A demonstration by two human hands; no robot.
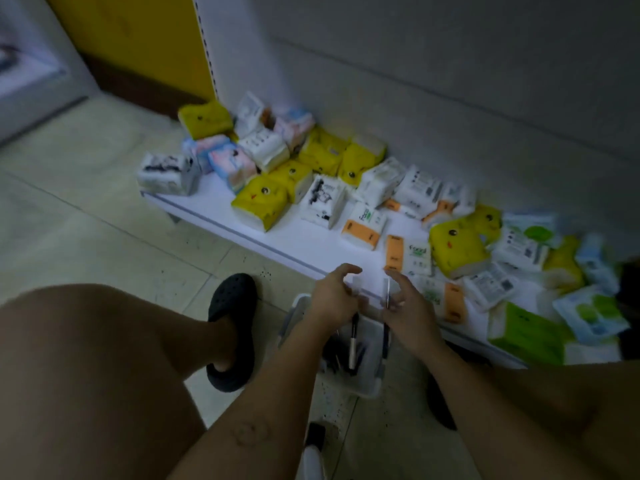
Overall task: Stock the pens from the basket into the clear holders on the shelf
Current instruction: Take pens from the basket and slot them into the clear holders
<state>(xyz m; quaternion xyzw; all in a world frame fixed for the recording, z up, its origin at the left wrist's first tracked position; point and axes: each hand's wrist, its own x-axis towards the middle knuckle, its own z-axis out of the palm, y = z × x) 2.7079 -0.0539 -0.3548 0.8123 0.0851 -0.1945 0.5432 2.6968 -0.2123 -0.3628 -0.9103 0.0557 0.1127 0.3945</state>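
Note:
A clear plastic basket [367, 386] stands on the floor between my feet, with several dark pens [334, 353] lying in it. My left hand [334, 296] hovers above the basket and grips a black and white pen [353, 344] that hangs down. My right hand [407, 306] pinches another dark pen [385, 336], held nearly upright. Both hands are close together at the front edge of the low white shelf [294, 237]. No clear holder is plainly visible.
Several tissue packs cover the shelf: yellow ones [261, 202], white ones [323, 202], orange-and-white ones [363, 225] and green ones [526, 334]. My black clog [230, 327] is planted left of the basket. A yellow panel [138, 39] stands at the back left.

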